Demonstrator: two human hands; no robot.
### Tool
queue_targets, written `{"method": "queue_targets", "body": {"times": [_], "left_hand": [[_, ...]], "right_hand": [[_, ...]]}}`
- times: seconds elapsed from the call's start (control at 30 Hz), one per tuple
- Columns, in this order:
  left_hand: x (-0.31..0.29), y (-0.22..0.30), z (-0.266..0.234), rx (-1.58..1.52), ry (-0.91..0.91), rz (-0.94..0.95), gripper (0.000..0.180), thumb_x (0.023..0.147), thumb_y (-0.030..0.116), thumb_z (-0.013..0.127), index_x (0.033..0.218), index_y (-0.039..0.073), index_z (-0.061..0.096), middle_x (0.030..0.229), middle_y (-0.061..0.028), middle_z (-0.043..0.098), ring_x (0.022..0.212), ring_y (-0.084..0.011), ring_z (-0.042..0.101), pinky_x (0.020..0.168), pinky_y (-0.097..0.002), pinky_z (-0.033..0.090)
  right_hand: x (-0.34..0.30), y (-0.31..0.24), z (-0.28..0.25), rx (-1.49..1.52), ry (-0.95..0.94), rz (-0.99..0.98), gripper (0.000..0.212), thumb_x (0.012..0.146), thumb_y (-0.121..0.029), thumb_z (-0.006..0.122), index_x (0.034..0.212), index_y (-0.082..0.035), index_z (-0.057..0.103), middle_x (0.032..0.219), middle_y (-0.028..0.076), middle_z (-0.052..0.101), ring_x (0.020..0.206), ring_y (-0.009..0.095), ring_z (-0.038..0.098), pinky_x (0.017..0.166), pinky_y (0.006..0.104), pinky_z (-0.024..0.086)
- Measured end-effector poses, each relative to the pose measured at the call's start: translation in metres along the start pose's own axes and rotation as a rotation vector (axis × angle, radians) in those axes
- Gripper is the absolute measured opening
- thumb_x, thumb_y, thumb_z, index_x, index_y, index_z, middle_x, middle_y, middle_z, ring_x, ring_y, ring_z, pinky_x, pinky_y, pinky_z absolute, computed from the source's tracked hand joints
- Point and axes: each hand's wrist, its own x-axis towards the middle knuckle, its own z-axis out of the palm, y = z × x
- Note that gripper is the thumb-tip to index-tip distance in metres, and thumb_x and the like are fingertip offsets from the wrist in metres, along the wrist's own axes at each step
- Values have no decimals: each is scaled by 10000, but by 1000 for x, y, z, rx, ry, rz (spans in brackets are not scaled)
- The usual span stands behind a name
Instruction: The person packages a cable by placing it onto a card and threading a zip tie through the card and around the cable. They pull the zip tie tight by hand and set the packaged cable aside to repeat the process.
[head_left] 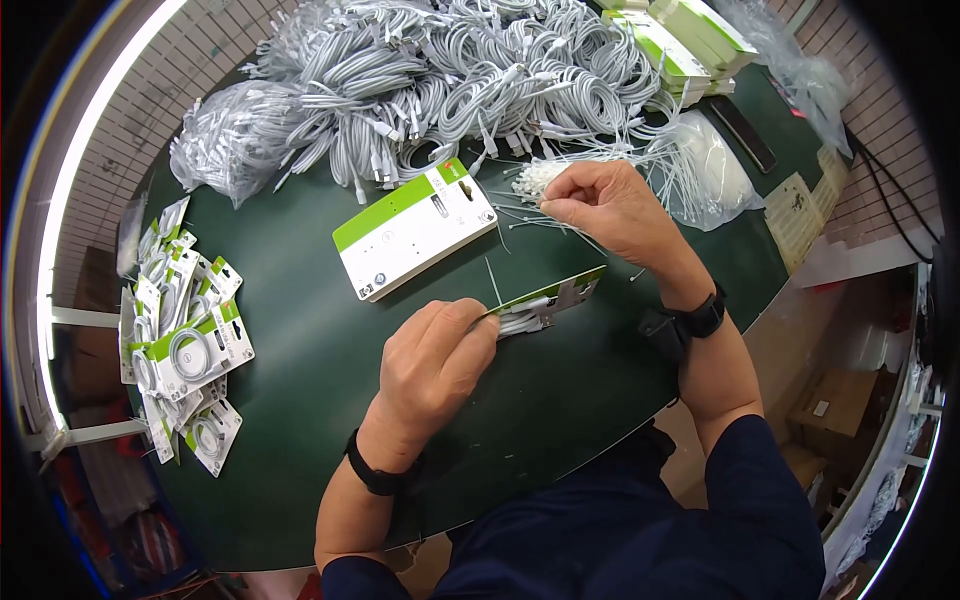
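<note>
green table (pixel 300 340), cables (pixel 420 80) heaped along the back, strip light (pixel 78 145) off left, my left hand (pixel 435 360) gripping a carded cable (pixel 570 292) near me, right hand (pixel 610 210) pinched at zip ties (pixel 540 175), can't tell if holding any

We see a dark green desk (pixel 290 420) with a smooth surface and a soft sheen. The white-and-green rectangular card pack (pixel 415 240) looks like smooth printed paperboard, as does the thin white-and-green hanging card (pixel 575 288). The long heap of pale grey cables (pixel 390 75) seems sheathed in smooth plastic – the bulging transparent bag (pixel 240 135) beside it is glossy, crinkled film. We take the thin white cable ties (pixel 540 178) for smooth plastic. The black rectangular phone (pixel 743 133) has a dark, smooth face; the navy sleeve (pixel 760 490) is matt cloth.
</note>
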Motion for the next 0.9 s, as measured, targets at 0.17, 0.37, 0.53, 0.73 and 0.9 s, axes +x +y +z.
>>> {"method": "queue_targets", "body": {"times": [0.17,0.37,0.53,0.73,0.9], "left_hand": [[0,2,-1,-11,-14,34,260,647,-62,781,876,-15,669,866,-106,647,687,-242,640,581,-321,529],[-1,1,2,-4,-16,62,247,650,-48,773,872,-17,668,862,-107,639,673,-240,632,572,-322,524],[-3,1,5,-11,-22,56,236,657,-36,772,869,-14,669,859,-106,635,664,-237,627,566,-321,520],[-3,2,5,-19,-21,50,237,658,-32,773,870,-14,667,855,-104,633,658,-234,624,561,-317,516],[-1,0,3,-23,-37,45,254,646,-42,777,871,-14,663,852,-103,632,659,-235,621,556,-316,509]], "right_hand": [[0,-17,7,374,-147,298,107,903,-110,710,883,-13,670,829,25,679,689,76,633,573,212,469],[2,-4,16,541,-271,412,110,902,-114,717,903,-28,648,810,31,666,655,60,612,553,180,450],[4,-2,25,574,-320,471,115,905,-115,716,896,-34,635,795,20,644,623,56,584,544,176,440],[6,0,31,623,-354,512,107,902,-103,713,885,-40,628,782,11,622,603,56,554,536,183,426],[8,0,35,665,-373,503,98,903,-96,709,884,-41,629,777,7,617,605,55,543,531,187,413]]}}
